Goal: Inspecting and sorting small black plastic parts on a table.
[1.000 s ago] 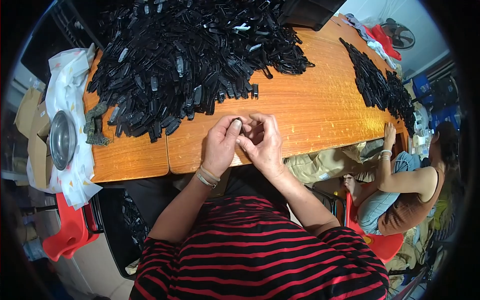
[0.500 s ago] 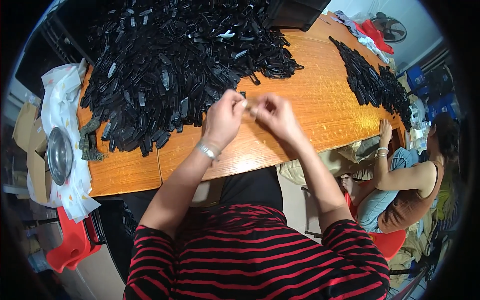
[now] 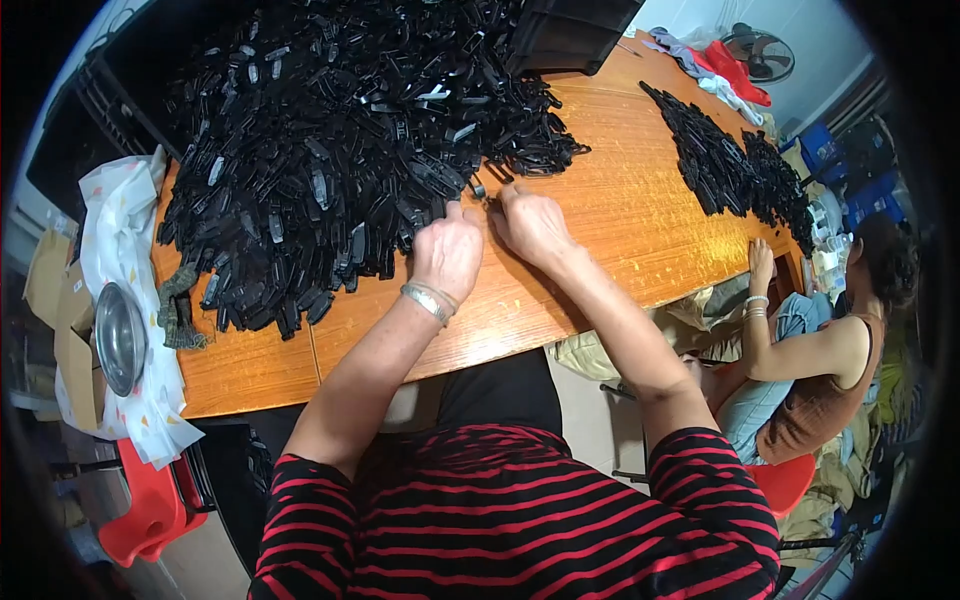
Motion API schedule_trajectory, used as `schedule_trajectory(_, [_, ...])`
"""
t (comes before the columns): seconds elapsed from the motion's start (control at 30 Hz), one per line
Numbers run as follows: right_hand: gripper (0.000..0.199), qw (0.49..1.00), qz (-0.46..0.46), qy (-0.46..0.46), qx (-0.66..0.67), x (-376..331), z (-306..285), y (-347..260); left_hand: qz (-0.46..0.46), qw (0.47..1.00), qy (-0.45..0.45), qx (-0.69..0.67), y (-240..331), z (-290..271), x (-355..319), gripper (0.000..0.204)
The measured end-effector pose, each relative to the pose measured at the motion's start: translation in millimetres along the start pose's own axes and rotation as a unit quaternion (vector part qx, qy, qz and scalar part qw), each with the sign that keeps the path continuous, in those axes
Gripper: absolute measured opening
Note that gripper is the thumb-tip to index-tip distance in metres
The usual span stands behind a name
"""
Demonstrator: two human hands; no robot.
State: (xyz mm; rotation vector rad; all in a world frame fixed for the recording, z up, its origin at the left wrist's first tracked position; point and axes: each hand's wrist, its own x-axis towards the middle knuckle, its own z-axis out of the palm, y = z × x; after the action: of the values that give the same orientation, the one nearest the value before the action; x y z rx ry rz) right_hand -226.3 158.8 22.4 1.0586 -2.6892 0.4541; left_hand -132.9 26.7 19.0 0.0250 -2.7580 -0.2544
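Observation:
A large heap of small, long black plastic pieces [image 3: 320, 160] covers the left and far part of the wooden table [image 3: 600, 250]. My left hand [image 3: 447, 255] is at the heap's near right edge, back upward and fingers curled under; what it grips, if anything, is hidden. My right hand [image 3: 533, 228] is just to its right, thumb and fingers bent together by the table top. A small dark piece with a shiny part [image 3: 478, 188] lies just beyond and between my fingertips. Whether either hand touches it I cannot make out.
Another pile of black pieces [image 3: 715, 155] lies at the far right, near a seated person [image 3: 820, 370] with a hand on the table edge. A black crate [image 3: 575, 35] stands at the back. To the left are a metal bowl [image 3: 120, 338] and a dark cloth strip [image 3: 180, 310].
My hands were raised together with fingertips meeting over the table. Now they are lower and the left hand has turned back-up beside the heap. The view has shifted slightly.

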Motion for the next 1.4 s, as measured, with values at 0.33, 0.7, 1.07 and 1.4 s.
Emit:
schedule_trajectory(0.33, [0.039, 0.801, 0.196, -0.044, 0.564, -62, -29, -49, -0.165, 0.861, 0.016, -0.481, -5, -12, -35, 0.024])
schedule_trajectory(0.7, [0.025, 0.877, 0.189, 0.054, 0.437, -81, -16, -70, -0.24, 0.617, -0.018, -0.749, 3, -35, -59, 0.019])
schedule_trajectory(1.07, [0.015, 0.793, 0.178, 0.054, 0.579, -88, -29, -96, -0.232, 0.594, 0.019, -0.77, -4, -27, -64, 0.015])
schedule_trajectory(1.4, [0.019, 0.876, 0.11, 0.104, 0.458, -77, -48, -99, -0.195, 0.601, 0.019, -0.774, -13, -31, -65, 0.029])
